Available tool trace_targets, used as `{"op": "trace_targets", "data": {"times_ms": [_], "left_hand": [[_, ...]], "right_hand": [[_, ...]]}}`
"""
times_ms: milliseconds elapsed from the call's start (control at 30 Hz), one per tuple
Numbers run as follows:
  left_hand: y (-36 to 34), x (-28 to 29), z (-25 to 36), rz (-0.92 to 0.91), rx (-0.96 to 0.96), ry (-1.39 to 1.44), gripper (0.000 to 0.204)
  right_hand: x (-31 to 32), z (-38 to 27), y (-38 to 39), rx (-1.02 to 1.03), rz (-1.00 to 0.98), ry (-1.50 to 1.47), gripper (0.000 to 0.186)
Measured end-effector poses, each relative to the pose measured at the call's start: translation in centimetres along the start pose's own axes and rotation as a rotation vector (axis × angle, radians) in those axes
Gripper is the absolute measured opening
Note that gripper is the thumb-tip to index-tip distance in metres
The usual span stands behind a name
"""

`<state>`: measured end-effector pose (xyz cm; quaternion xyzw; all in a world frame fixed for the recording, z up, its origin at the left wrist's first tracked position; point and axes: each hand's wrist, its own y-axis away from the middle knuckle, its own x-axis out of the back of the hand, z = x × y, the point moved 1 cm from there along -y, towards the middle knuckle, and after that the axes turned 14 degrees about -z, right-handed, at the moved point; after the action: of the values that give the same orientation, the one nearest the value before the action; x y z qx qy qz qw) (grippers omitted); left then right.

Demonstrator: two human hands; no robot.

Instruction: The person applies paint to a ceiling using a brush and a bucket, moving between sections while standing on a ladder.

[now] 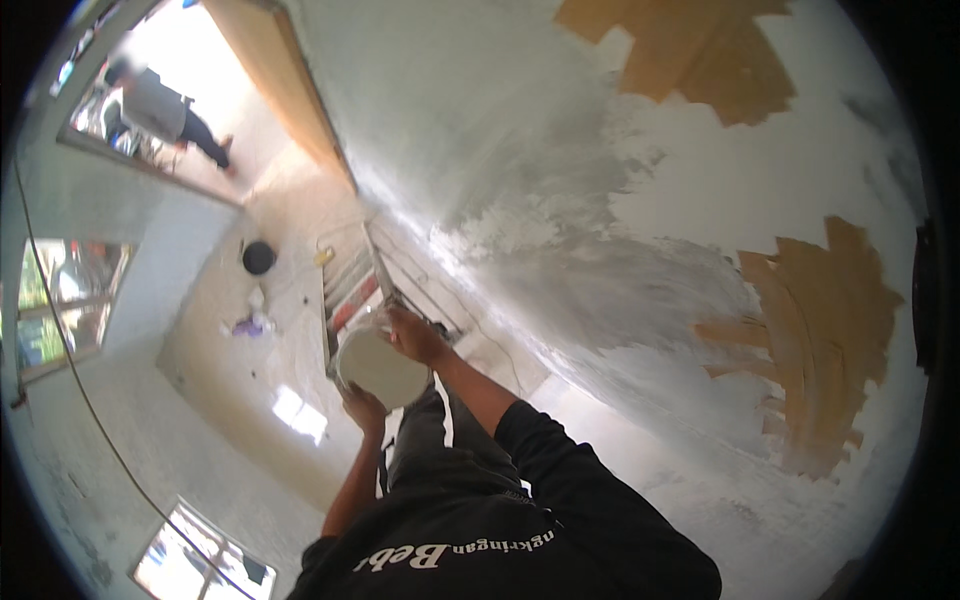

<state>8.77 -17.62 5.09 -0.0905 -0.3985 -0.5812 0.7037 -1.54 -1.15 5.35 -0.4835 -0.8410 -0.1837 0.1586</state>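
Two hands hold a round tub (385, 372) at the ladder's near end

The tub, its top a pale disc, sits in front of the person's body, overlapping the near end of a ladder (333, 312) that runs off toward 11 o'clock. The right hand (413, 335) grips its rim at 1 o'clock; the left hand (366, 408) has its fingers closed on the side at 7 o'clock, the tips partly hidden. Such a near-opposite hold probably keeps a wide vessel level and shares its weight. Whether the ladder also bears it, I cannot tell.

A black bucket (258, 257) stands on the floor (215, 315) at 10 o'clock from the tub, apart from the ladder, perhaps to leave its foot free. The wall (540, 120), with a tan patch (820, 335) at 3 o'clock, lies close by, within likely reach.
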Motion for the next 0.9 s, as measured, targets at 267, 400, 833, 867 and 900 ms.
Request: {"op": "trace_targets", "data": {"times_ms": [267, 400, 833, 867, 900], "left_hand": [[-1.2, -3.4, -8.2, -0.068, -0.178, 0.148, 0.048], [-4.1, -5.0, -10.5, -0.103, 0.046, 0.366, 0.053], [-9.6, -3.0, -5.8, -0.477, -0.375, -0.215, 0.069], [-10.0, -2.6, -6.0, -0.509, -0.404, -0.243, 0.070], [-10.6, -2.3, -6.3, -0.537, -0.437, -0.268, 0.072]], "right_hand": [[-2.6, 3.0, -0.3, 0.047, 0.114, 0.074, 0.038], [-0.8, 0.6, -0.6, -0.206, -0.091, 0.183, 0.041], [-0.5, 4.6, 4.5, -0.401, 0.003, 0.011, 0.054], [0.2, 3.6, 5.6, -0.408, 0.042, -0.013, 0.054], [0.8, 2.6, 6.7, -0.411, 0.079, -0.038, 0.055]]}}
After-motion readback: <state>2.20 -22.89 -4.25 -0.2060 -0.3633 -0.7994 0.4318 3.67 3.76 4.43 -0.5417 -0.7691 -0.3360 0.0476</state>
